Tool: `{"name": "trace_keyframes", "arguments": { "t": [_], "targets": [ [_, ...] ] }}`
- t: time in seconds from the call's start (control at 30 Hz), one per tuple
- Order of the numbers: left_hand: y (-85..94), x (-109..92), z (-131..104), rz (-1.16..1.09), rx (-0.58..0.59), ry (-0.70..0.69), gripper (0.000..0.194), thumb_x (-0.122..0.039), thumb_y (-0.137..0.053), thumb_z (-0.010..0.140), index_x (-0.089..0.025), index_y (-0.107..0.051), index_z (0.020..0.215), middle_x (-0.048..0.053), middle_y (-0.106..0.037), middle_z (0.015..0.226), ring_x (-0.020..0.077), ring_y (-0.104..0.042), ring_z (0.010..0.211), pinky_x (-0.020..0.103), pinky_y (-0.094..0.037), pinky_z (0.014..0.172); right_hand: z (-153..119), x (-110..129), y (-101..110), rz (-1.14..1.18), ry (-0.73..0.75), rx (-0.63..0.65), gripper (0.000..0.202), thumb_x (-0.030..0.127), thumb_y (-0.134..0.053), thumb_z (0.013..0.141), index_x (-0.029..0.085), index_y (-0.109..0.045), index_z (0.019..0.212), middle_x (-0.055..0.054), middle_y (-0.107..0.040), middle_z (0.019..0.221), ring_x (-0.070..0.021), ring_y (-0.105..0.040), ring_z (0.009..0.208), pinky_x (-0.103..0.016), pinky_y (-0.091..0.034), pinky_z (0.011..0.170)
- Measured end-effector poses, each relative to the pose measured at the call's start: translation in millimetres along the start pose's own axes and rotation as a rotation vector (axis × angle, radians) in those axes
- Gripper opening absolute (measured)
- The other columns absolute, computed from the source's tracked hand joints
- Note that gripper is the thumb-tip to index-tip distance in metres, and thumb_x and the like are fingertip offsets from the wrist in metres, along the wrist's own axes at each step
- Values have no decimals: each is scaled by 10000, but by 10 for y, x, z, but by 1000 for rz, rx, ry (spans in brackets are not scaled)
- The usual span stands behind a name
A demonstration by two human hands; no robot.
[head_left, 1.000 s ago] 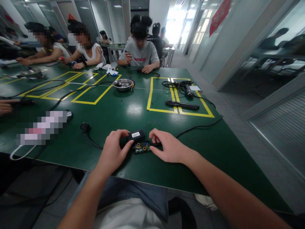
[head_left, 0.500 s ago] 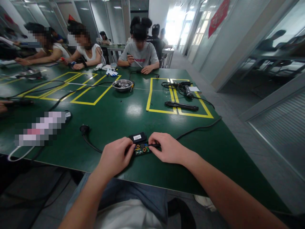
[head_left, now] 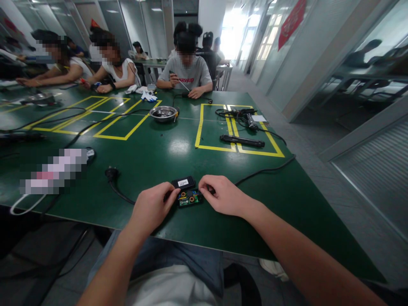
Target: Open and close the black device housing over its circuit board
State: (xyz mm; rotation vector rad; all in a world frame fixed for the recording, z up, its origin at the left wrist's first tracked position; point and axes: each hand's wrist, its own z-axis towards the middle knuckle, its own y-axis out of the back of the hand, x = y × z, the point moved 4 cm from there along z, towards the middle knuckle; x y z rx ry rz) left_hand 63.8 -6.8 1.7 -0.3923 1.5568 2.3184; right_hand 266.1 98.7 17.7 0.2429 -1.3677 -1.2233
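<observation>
A small open black case with a circuit board [head_left: 190, 199] lies on the table between my hands, copper-ringed coils and coloured wires showing. Just behind it rests its black cover [head_left: 184, 182], bearing a white label. My left hand [head_left: 154, 206] is closed, thumb and forefinger pinching at the left end of the case. My right hand [head_left: 225, 194] is closed at the right end, its fingertips on the black cable where it meets the case; the exact grip is partly hidden. A power cord with a plug [head_left: 111, 174] runs in under my left hand.
On the green table [head_left: 153, 157] are a metal bowl [head_left: 163, 113], a black rod-shaped tool [head_left: 242, 140], tangled cables [head_left: 248, 119] and a blurred-out pinkish object [head_left: 54, 172]. Yellow tape marks rectangles. Across the table, a person [head_left: 188, 72] holds a screwdriver [head_left: 180, 81]; others sit left.
My right fingertips have shifted slightly left and up, closer to the case. My left hand stays nearly in place. At the far left, another person's hand has left the view.
</observation>
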Motion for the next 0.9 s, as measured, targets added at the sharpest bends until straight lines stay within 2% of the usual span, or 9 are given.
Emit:
{"name": "trace_keyframes", "arguments": {
  "t": [0.17,0.27,0.37,0.43,0.53,0.63,0.77,0.83,0.9],
  "targets": [
    [-18,-19,-1,61,4,-14,272,-372,-588,1100,-230,-723,911,31,-742,841,203,-682,739,298,-471,662,-8,-30,-27,-32,-11,16,141,83,-602,952,212,-615,896,-2,-648,821,-161,-550,715,-303,-433,721],
    [2,-34,21,56,-53,-79,232,-323,-586,1090,-248,-799,1144,97,-770,1154,262,-707,1035,367,-577,880,-12,-38,-16,-66,-22,12,133,88,-642,935,217,-622,912,-13,-653,839,-187,-566,776,-324,-433,755],
    [-20,14,59,21,-31,-74,308,-305,-588,1086,-306,-823,1286,105,-746,1395,319,-669,1237,502,-574,1046,-11,-53,-12,-89,-41,21,141,99,-682,929,225,-618,924,-13,-652,851,-201,-580,815,-342,-435,791],
    [-44,78,85,-25,3,-3,282,-335,-633,1068,-320,-846,1253,90,-787,1351,333,-687,1227,530,-580,1041,-9,-67,-19,-75,-60,32,145,100,-681,936,227,-610,927,-3,-644,840,-194,-581,800,-343,-434,794],
    [-49,143,101,-104,-1,81,234,-375,-716,1024,-289,-862,1186,85,-841,1198,322,-733,1148,508,-596,1029,-9,-77,-27,-57,-77,40,139,107,-671,946,228,-602,943,6,-636,828,-189,-585,783,-338,-431,784],
    [-15,135,83,-143,-44,87,231,-362,-724,1023,-255,-847,1186,91,-847,1172,309,-752,1115,483,-604,1028,-10,-83,-23,-51,-87,41,128,112,-633,966,231,-590,984,9,-632,824,-192,-593,780,-336,-427,773],
    [90,38,25,-214,-145,-34,258,-358,-679,1071,-236,-823,1247,100,-828,1208,278,-750,1118,433,-609,1035,-15,-111,-15,13,-116,42,178,94,-494,1008,237,-564,1089,16,-624,830,-192,-596,765,-335,-429,763],
    [129,-22,0,-254,-132,-124,247,-352,-671,1083,-244,-827,1242,91,-822,1216,257,-750,1107,396,-614,1018,-17,-122,-14,43,-118,41,208,81,-473,996,235,-554,1111,14,-628,843,-197,-602,778,-341,-432,774],
    [153,-86,-21,-293,-71,-231,220,-339,-674,1087,-263,-840,1209,72,-820,1215,232,-748,1087,354,-618,984,-19,-126,-14,68,-111,39,223,70,-488,965,229,-549,1110,8,-636,864,-206,-610,808,-351,-435,796]
  ]
}}
